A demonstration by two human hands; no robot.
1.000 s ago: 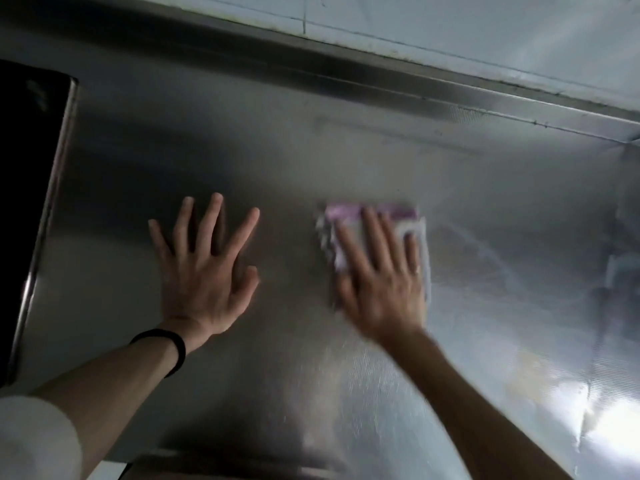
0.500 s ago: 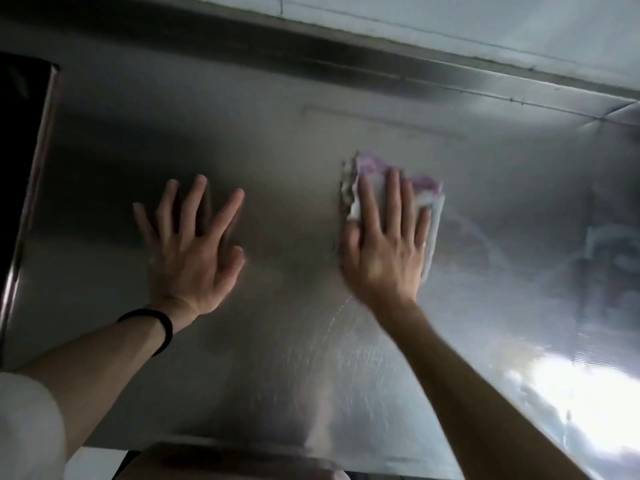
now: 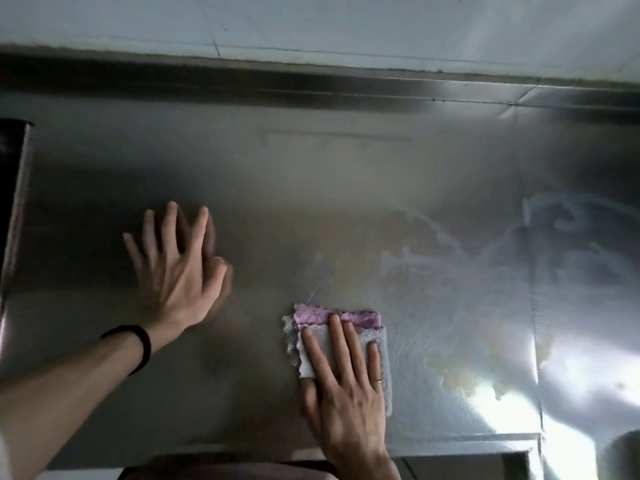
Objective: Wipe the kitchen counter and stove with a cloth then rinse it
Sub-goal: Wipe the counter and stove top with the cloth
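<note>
A folded purple and white cloth [image 3: 313,318] lies flat on the steel counter [image 3: 346,209], near its front edge. My right hand [image 3: 343,386] presses down on the cloth with straight fingers and covers most of it. My left hand [image 3: 176,268] is spread flat on the bare counter to the left of the cloth, fingers splayed, a black band on its wrist. Wet smear marks show on the counter to the right of the cloth.
The dark edge of the stove [image 3: 10,202] shows at the far left. A raised steel lip [image 3: 311,88] runs along the back under the tiled wall [image 3: 311,26]. The counter's front edge [image 3: 467,441] is close to my body, with bright glare at the right.
My right hand has pulled the cloth back toward me across the counter. My left hand stays flat on the counter at the left.
</note>
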